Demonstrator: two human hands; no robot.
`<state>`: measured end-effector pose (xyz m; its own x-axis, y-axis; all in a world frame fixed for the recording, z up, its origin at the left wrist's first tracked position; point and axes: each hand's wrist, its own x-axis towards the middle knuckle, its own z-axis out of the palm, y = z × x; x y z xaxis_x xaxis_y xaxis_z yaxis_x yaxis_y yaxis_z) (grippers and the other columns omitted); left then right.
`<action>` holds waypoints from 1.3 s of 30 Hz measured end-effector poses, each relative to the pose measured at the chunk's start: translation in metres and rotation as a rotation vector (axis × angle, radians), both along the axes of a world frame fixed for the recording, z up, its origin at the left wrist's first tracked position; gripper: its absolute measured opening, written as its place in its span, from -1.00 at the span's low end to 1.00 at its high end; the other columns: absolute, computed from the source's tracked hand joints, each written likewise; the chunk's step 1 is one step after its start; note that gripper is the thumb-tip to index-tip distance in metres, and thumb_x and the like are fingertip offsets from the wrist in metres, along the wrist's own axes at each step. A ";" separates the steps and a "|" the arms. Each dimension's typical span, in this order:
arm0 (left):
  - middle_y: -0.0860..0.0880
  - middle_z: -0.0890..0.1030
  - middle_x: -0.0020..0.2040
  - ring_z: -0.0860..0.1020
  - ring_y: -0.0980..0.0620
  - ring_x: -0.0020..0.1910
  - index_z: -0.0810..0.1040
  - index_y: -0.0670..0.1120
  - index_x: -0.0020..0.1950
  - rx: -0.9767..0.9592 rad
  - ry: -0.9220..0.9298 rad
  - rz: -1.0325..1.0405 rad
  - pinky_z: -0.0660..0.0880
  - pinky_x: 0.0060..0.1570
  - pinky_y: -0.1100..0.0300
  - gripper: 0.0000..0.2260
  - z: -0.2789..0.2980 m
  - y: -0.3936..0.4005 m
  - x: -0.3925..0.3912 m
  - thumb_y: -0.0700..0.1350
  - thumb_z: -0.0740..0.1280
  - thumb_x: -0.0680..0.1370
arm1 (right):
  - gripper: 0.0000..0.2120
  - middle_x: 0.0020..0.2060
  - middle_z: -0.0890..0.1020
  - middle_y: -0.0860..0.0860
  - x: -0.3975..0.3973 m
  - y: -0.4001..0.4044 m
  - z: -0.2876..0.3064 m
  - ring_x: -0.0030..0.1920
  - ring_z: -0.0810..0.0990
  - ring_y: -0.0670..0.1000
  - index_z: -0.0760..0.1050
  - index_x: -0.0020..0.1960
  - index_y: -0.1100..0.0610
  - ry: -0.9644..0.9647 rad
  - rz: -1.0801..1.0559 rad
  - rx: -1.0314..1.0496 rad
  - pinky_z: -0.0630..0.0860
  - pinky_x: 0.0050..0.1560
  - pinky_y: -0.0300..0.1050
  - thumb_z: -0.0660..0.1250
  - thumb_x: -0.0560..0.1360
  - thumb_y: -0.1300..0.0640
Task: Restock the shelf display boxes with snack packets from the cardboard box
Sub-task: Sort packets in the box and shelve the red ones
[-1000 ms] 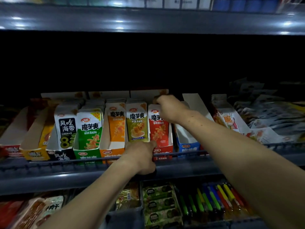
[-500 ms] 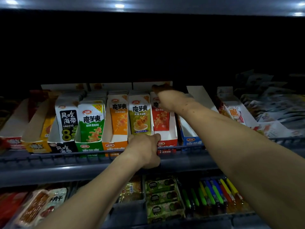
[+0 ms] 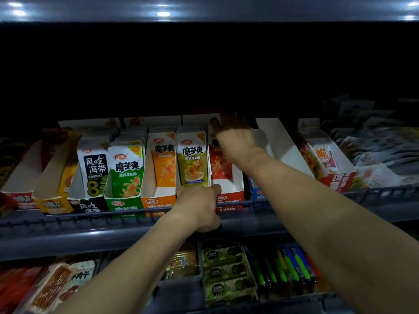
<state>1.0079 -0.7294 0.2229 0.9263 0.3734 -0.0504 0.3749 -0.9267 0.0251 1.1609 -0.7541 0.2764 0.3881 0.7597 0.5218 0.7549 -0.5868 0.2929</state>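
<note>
A row of snack display boxes stands on the middle shelf behind its rail [image 3: 90,215]. My right hand [image 3: 235,137] reaches deep into the red display box [image 3: 229,198], fingers stretched out over the tops of the red packets [image 3: 221,168]; its fingertips fade into the dark. My left hand [image 3: 197,207] curls over the front edge of the olive display box, thumb lying toward the red box's front wall. Olive packets [image 3: 192,162] stand upright just behind that hand. No cardboard supply box is in view.
Left of the olive box stand orange [image 3: 158,200], green [image 3: 124,205] and black seaweed [image 3: 90,207] boxes, all filled. A blue box [image 3: 256,191] with a tall white wall [image 3: 278,141] is right of the red one. The lower shelf holds lighters [image 3: 290,266] and packets.
My right hand has moved further back into the red box, and its fingers have stretched out. My left hand has stayed at the box fronts.
</note>
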 end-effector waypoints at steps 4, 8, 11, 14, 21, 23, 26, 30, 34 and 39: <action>-0.02 0.54 0.20 0.49 -0.11 0.20 0.31 0.05 0.33 0.004 0.005 0.012 0.34 0.22 -0.06 -0.45 -0.002 0.000 0.001 0.07 0.41 0.40 | -0.45 0.39 0.32 0.27 -0.004 -0.009 -0.003 0.40 0.30 0.29 0.29 0.40 0.23 -0.008 0.024 0.057 0.35 0.31 0.14 0.35 0.44 0.33; -0.02 0.54 0.19 0.50 -0.11 0.17 0.32 0.05 0.32 -0.019 0.008 0.027 0.39 0.21 -0.04 -0.47 0.001 -0.002 -0.001 0.03 0.41 0.40 | -0.68 0.17 0.55 0.17 -0.008 -0.021 0.003 0.15 0.56 0.17 0.43 0.28 0.17 0.203 0.087 -0.070 0.48 0.06 -0.01 0.32 0.53 0.23; -0.01 0.53 0.17 0.50 -0.09 0.16 0.32 0.05 0.31 -0.057 0.023 0.040 0.42 0.19 0.00 -0.49 0.003 -0.004 -0.003 0.03 0.41 0.41 | -0.72 0.11 0.59 0.11 -0.012 -0.032 0.006 0.10 0.59 0.14 0.47 0.24 0.12 0.310 0.145 -0.033 0.52 -0.02 -0.03 0.32 0.54 0.23; -0.02 0.52 0.20 0.48 -0.09 0.19 0.31 0.06 0.34 -0.114 0.060 0.062 0.43 0.22 0.02 -0.47 0.010 -0.006 -0.003 0.02 0.40 0.43 | -0.64 0.13 0.58 0.08 -0.021 -0.050 0.009 0.10 0.57 0.14 0.46 0.29 0.09 0.368 0.166 0.014 0.51 -0.06 -0.08 0.32 0.51 0.27; -0.09 0.50 0.24 0.47 -0.15 0.21 0.21 0.10 0.41 -0.105 -0.008 0.032 0.45 0.21 -0.02 -0.39 0.010 -0.010 -0.016 -0.10 0.39 0.43 | -0.82 0.00 0.65 0.01 -0.065 -0.113 -0.011 -0.02 0.60 0.01 0.61 0.06 0.07 0.653 0.238 0.196 0.59 0.05 -0.01 0.33 0.51 0.24; -0.09 0.45 0.29 0.42 -0.16 0.26 0.25 0.10 0.41 -0.110 -0.161 0.025 0.43 0.24 -0.06 -0.41 0.007 -0.010 -0.023 -0.12 0.38 0.42 | -0.86 -0.07 0.66 -0.03 -0.077 -0.130 -0.024 -0.07 0.60 -0.04 0.62 0.01 0.04 0.684 0.247 0.202 0.59 0.02 -0.05 0.35 0.49 0.20; -0.10 0.47 0.25 0.40 -0.16 0.27 0.40 0.00 0.34 0.007 -0.477 -0.058 0.40 0.23 -0.09 -0.52 0.002 -0.021 -0.042 -0.16 0.34 0.42 | -0.92 -0.23 0.60 -0.14 -0.093 -0.150 -0.049 -0.18 0.58 -0.13 0.60 -0.04 0.04 0.813 0.253 0.215 0.59 -0.06 -0.13 0.38 0.49 0.18; -0.04 0.54 0.09 0.49 -0.06 0.10 0.53 -0.04 0.16 -0.105 -0.643 -0.073 0.47 0.07 0.03 -0.70 -0.035 -0.043 -0.083 -0.16 0.38 0.43 | -0.90 -0.23 0.58 -0.15 -0.114 -0.166 -0.097 -0.21 0.55 -0.20 0.59 0.02 0.07 0.926 0.223 0.176 0.54 -0.10 -0.28 0.39 0.50 0.17; 0.06 0.61 -0.11 0.57 0.09 -0.13 0.58 0.03 -0.01 -0.369 -0.548 -0.050 0.50 -0.13 0.20 -0.85 -0.110 -0.066 -0.131 -0.15 0.38 0.45 | -0.89 -0.24 0.53 -0.20 -0.144 -0.182 -0.161 -0.22 0.50 -0.27 0.59 0.02 0.05 1.076 0.213 0.133 0.44 -0.18 -0.46 0.40 0.50 0.17; 0.07 0.68 -0.09 0.62 0.07 -0.07 0.62 0.03 0.00 -0.522 -0.174 0.165 0.53 -0.07 0.22 -0.82 -0.210 -0.091 -0.191 -0.16 0.38 0.44 | -0.87 -0.16 0.65 -0.03 -0.178 -0.206 -0.265 -0.14 0.58 -0.14 0.60 0.03 0.10 1.281 0.020 -0.045 0.54 -0.01 -0.23 0.41 0.48 0.16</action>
